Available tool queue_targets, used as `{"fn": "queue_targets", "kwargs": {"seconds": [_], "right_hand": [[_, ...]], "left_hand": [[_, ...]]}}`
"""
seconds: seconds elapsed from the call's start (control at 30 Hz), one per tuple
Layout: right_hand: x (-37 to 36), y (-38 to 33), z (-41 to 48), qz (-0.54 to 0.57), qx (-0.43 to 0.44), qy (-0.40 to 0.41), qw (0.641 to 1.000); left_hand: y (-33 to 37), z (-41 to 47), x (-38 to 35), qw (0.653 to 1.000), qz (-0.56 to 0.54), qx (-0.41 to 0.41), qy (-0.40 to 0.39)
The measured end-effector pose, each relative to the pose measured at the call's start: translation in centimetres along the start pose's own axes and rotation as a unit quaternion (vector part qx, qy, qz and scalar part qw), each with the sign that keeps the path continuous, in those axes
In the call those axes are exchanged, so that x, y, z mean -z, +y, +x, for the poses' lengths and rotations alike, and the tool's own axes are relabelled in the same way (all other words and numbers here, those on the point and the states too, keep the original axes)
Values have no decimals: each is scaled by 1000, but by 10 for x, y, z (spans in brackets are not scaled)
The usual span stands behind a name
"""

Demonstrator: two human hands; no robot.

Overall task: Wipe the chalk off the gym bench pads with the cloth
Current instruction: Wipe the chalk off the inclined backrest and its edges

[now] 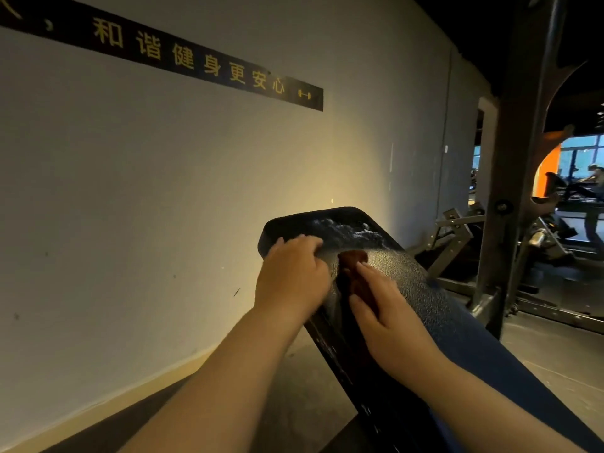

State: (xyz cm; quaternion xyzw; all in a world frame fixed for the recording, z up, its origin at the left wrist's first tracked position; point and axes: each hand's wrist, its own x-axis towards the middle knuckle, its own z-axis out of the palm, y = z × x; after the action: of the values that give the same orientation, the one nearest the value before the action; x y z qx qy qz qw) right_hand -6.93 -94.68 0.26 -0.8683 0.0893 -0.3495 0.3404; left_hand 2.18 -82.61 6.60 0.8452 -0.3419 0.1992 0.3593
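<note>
A black inclined bench pad (pixel 421 289) rises away from me, with white chalk smears (pixel 346 231) across its top end. My left hand (pixel 292 276) grips the pad's upper left edge, thumb down the side and fingers curled over the top just below the chalk. A dark reddish-brown cloth (pixel 353 257) lies on the pad below the chalk. My right hand (pixel 382 312) lies flat on it, fingers straight and pressing; most of the cloth is hidden under that hand.
A pale wall with a black banner (pixel 183 57) runs close along the left. A dark steel rack upright (pixel 519 178) and machine frames (pixel 457 237) stand right of the bench. Concrete floor (pixel 294 403) lies below on both sides.
</note>
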Motion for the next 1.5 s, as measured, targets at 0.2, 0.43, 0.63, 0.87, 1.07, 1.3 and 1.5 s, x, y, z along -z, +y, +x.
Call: {"fn": "queue_targets", "kwargs": {"seconds": [0.2,0.43,0.63,0.87,1.07,1.3,1.5], "right_hand": [[26,23,48,-24,-60,18,998],[11,17,23,-34,100,-37,994],[11,20,75,-69,14,46,996],[11,22,67,-104,132,8,986],[10,13,91,-82,41,3,996],[7,16,91,-77,128,-27,988],[-15,-7,93,-56,126,-12,990]], "left_hand": [[10,23,-10,999,38,-28,18],[-4,32,-34,990,116,-37,77],[-8,32,-34,987,139,-42,70],[-9,33,-34,986,147,-46,67],[-15,53,-12,986,158,-32,34],[-28,71,-12,979,200,-7,38],[-29,68,-15,975,215,-4,51]]}}
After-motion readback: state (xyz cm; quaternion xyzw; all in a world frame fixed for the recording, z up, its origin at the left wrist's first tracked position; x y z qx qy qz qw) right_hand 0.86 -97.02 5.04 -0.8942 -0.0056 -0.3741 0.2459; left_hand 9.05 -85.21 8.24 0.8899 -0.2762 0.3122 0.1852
